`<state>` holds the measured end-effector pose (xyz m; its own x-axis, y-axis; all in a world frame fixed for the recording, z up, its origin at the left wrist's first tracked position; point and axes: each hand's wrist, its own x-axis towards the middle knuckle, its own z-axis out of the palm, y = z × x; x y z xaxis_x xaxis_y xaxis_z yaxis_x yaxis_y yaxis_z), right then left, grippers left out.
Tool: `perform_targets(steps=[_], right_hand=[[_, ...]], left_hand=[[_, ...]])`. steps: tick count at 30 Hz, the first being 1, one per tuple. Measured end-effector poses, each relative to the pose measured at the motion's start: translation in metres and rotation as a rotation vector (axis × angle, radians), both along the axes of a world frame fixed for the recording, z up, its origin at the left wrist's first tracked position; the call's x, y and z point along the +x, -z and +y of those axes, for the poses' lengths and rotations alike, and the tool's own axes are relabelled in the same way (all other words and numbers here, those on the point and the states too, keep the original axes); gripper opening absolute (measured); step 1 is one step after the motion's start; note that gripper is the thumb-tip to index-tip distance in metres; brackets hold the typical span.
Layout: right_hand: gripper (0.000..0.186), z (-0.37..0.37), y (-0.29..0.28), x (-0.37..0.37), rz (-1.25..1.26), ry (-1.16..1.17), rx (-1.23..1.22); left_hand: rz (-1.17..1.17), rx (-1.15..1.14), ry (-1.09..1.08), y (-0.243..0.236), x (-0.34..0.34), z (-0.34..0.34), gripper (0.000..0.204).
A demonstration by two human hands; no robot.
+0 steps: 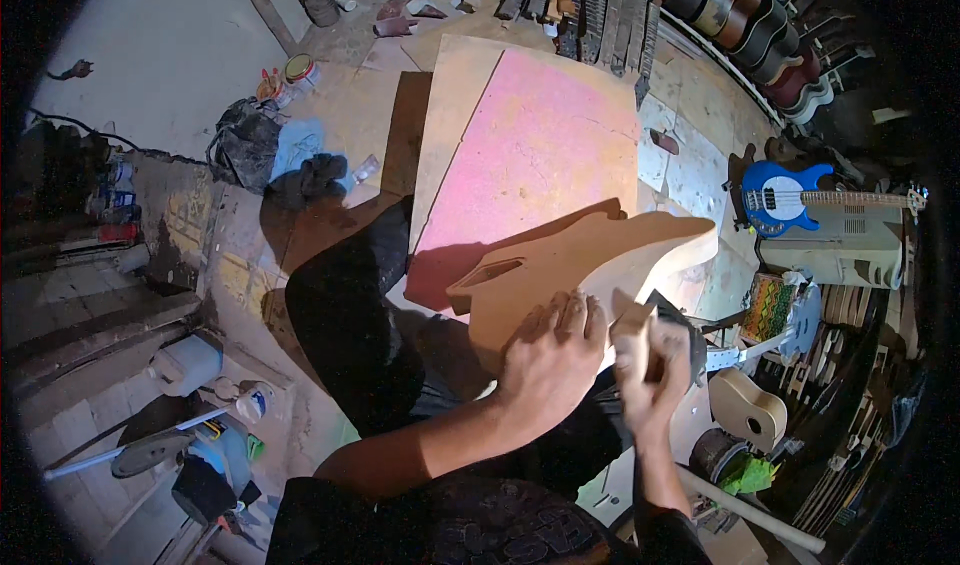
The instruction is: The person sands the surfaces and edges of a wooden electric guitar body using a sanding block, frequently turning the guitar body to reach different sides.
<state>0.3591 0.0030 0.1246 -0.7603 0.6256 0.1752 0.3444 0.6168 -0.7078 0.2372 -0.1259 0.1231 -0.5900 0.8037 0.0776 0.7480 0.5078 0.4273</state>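
An unfinished wooden guitar body [560,265], bare and tan with a slot cut near its left end, rests tilted across my lap. My left hand [548,360] is closed over its near edge, fingers bent against the wood. In my right hand [657,370] is a small pale wooden block [633,323], pinched between thumb and fingers beside the body's curved side edge. Something dark lies just behind that hand; whether it is part of the block I cannot tell. Under the body's far side is a board with a pink top [545,135].
A blue electric bass [785,198] leans at the right, with a pale acoustic guitar body [748,408] nearer. Several guitar bodies [735,10] hang in a row at the far right. Dark slotted strips [600,20] lie beyond the board. Cans [300,70] and cloths [298,145] are at the left.
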Motion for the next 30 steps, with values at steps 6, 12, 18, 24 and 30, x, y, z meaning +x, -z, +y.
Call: perform_targets(steps=[6, 12, 18, 24, 30], right_hand=[[0.029, 0.001, -0.002, -0.005, 0.009, -0.02, 0.059], [0.03, 0.028, 0.009, -0.011, -0.047, 0.204, -0.25], [0.026, 0.026, 0.011, -0.007, -0.144, 0.269, -0.329], [0.031, 0.003, 0.005, -0.003, 0.149, -0.089, 0.017], [0.024, 0.004, -0.005, -0.014, 0.105, -0.133, 0.134]], left_hand=[[0.0, -0.012, 0.013, -0.004, -0.002, 0.0, 0.053], [-0.025, -0.014, 0.019, -0.007, -0.006, 0.001, 0.054], [0.003, 0.004, 0.018, -0.002, -0.009, 0.001, 0.055], [-0.043, 0.002, 0.021, -0.007, -0.013, 0.0, 0.054], [-0.042, 0.034, -0.014, -0.012, -0.023, 0.006, 0.051]])
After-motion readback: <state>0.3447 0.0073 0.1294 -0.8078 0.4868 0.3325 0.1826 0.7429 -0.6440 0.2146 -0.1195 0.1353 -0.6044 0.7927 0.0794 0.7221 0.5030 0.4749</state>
